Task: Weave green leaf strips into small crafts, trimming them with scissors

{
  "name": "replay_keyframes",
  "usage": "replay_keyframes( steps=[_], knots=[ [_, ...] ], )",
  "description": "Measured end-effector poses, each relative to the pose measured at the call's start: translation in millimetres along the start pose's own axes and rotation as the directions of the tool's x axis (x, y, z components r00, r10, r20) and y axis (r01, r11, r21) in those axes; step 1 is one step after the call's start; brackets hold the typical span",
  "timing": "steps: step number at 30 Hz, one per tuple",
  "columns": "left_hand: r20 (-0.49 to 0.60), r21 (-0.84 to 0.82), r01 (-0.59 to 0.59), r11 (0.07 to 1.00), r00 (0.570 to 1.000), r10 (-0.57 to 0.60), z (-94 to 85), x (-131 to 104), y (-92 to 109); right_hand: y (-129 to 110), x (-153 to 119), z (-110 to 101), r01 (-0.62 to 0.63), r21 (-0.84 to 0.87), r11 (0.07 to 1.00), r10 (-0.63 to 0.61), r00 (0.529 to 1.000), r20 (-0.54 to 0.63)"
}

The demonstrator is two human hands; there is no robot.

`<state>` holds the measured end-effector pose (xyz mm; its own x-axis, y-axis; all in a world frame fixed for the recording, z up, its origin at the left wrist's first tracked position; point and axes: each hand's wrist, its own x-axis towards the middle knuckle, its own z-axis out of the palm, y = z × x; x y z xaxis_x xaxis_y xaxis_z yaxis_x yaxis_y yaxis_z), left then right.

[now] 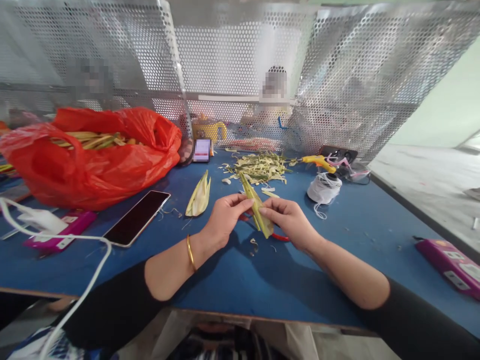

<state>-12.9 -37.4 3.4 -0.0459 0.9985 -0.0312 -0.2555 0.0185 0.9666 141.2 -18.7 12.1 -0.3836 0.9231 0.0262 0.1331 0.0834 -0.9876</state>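
Between my two hands is a long yellow-green corn husk [256,207], tilted with its narrow tip pointing away from me. My left hand [227,215] pinches its left side between thumb and fingers. From the right, my right hand [290,220] has thumb and fingers closed on the husk's edge. Under the hands something with red loops [280,237] lies on the table, mostly covered; it may be scissors. A bundle of pale husk leaves [198,196] lies left of my hands. Beyond them spreads a pile of shredded husk trimmings [260,167].
A red plastic bag [112,172] of husks stands at the left on the blue table [300,295]. Near it lie a phone [138,218] and a white cable [103,265]. At the right are white thread [324,188], a yellow glue gun [318,161] and a purple box [450,265]. A perforated metal screen [240,60] rises behind.
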Motion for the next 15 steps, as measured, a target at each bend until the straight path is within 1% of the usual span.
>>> replay_keyframes(
  steps=[3, 5, 6, 8, 10, 11, 13, 15],
  knots=[
    [-0.001, -0.062, 0.032, 0.998, 0.999, -0.032, -2.4, 4.0, -1.3, -2.0, 0.4, -3.1, -0.053, 0.023, 0.998, 0.051, 0.995, 0.086],
    [0.01, -0.086, 0.043, 0.995, 0.999, -0.043, -3.1, 4.9, -1.9, -1.0, -0.2, -3.2, -0.052, 0.012, 0.999, 0.051, 0.992, 0.118],
    [0.02, -0.085, 0.042, 0.995, 0.999, -0.041, -3.0, 4.4, -2.0, 0.2, -0.8, -2.6, -0.038, -0.003, 0.999, 0.038, 0.993, 0.111],
    [0.048, -0.054, 0.035, 0.998, 0.998, -0.032, -1.9, 1.9, -2.1, 3.1, -2.4, -0.4, 0.015, -0.073, 0.997, -0.012, 0.999, 0.048],
    [0.082, 0.025, 0.043, 0.999, 0.996, -0.044, 0.2, -1.4, -2.8, 5.9, -4.1, 2.1, 0.068, -0.169, 0.983, -0.073, 0.997, -0.022],
    [0.102, 0.069, 0.057, 0.996, 0.993, -0.064, 1.3, -2.9, -3.4, 7.0, -4.7, 3.3, 0.085, -0.204, 0.975, -0.095, 0.995, -0.04],
    [0.134, 0.108, 0.098, 0.989, 0.985, -0.112, 3.4, -4.7, -5.2, 8.5, -4.9, 4.6, 0.097, -0.22, 0.971, -0.109, 0.993, -0.044],
    [0.149, 0.065, 0.135, 0.989, 0.978, -0.143, 4.5, -4.9, -6.9, 9.0, -3.6, 4.3, 0.084, -0.171, 0.982, -0.091, 0.995, -0.035]
  ],
)
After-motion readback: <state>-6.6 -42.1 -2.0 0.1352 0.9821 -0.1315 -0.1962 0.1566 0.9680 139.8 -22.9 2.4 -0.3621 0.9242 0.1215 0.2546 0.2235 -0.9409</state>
